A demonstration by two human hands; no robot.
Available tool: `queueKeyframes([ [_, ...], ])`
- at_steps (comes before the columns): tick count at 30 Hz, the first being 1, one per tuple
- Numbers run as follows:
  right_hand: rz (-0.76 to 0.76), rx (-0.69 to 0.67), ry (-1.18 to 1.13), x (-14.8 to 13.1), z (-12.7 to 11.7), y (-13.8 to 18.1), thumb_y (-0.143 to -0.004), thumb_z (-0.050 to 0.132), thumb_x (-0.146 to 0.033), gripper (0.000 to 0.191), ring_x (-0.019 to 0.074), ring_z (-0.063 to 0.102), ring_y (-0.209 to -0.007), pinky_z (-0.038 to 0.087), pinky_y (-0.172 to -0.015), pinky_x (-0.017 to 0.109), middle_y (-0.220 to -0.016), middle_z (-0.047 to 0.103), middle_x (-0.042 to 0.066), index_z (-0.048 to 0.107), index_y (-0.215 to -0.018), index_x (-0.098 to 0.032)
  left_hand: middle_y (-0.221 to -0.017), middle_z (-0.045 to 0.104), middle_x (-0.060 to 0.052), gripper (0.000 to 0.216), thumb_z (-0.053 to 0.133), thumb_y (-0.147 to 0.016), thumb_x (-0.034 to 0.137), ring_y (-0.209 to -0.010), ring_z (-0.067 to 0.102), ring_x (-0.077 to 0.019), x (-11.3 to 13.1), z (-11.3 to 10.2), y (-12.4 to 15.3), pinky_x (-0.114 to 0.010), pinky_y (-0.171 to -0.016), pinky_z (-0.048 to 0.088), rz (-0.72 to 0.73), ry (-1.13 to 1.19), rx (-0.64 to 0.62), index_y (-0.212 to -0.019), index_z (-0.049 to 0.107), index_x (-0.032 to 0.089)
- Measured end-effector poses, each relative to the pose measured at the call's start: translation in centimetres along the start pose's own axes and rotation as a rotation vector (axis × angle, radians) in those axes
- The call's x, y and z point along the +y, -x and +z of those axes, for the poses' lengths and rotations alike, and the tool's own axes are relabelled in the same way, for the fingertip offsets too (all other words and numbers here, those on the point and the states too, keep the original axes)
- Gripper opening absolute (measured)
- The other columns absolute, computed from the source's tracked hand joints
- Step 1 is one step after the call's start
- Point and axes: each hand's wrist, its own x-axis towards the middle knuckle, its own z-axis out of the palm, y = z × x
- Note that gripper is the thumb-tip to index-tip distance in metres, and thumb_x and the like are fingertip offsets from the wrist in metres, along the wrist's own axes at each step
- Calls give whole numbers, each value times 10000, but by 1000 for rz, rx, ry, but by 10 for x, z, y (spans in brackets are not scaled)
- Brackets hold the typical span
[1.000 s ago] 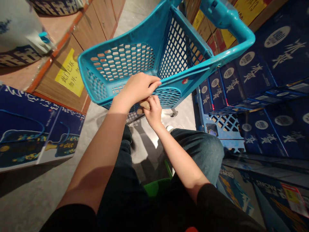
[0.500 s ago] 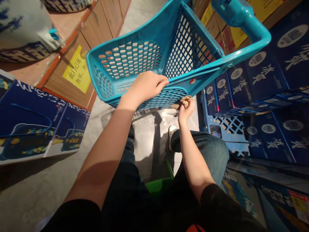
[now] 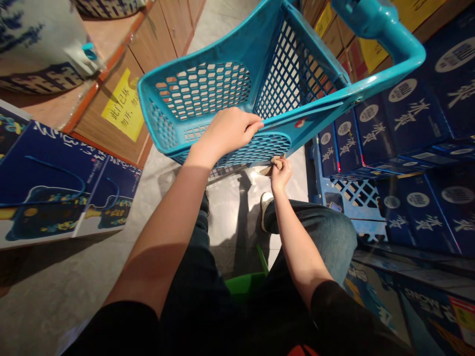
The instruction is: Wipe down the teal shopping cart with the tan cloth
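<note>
- Head view: dark blue packages [image 3: 52, 183] are standing at far left; a yellow sign [image 3: 123, 106] is sticking to a wooden cabinet [image 3: 150, 32];
- left hand [image 3: 230, 129] is reaching over a blue shopping cart [image 3: 317, 119], its grip holding the near rim;
- right hand [image 3: 282, 174] is holding a crumpled brownish cloth [image 3: 276, 162], grip narrow, by the cart's lower near side; whether cloth and cart are touching, I cannot tell;
- dark blue boxes [image 3: 376, 126] are standing at right.
</note>
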Motion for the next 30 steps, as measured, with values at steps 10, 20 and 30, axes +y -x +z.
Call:
queueKeyframes([
  [10, -234, 48, -26, -41, -29, -56, -963, 580, -148, 299, 266, 696, -1273, 570, -1237, 516, -1225, 714, 95, 743, -1201, -227, -1016, 865, -109, 423, 520, -1165, 423, -1109, 790, -313, -1, 0, 1, -438, -1034, 538, 13, 13, 3, -1109, 901, 248],
  [20, 129, -51, 40, -18, -8, 0, -827, 631, -154, 104, 267, 669, -956, 623, -1064, 513, -916, 679, 45, 604, -835, -254, -1030, 865, -104, 436, 509, -1173, 432, -1105, 795, -314, 0, 1, 0, -454, -1083, 525, 17, 10, 1, -1130, 899, 242],
  [30, -129, 102, -63, -30, -13, -29, -899, 614, -247, 50, 248, 662, -1035, 605, -1057, 451, -971, 651, 34, 581, -874, -274, -1010, 862, -92, 407, 526, -1165, 439, -1078, 790, -305, -2, 2, 3, -456, -1103, 513, 26, 18, 16, -1104, 888, 264],
])
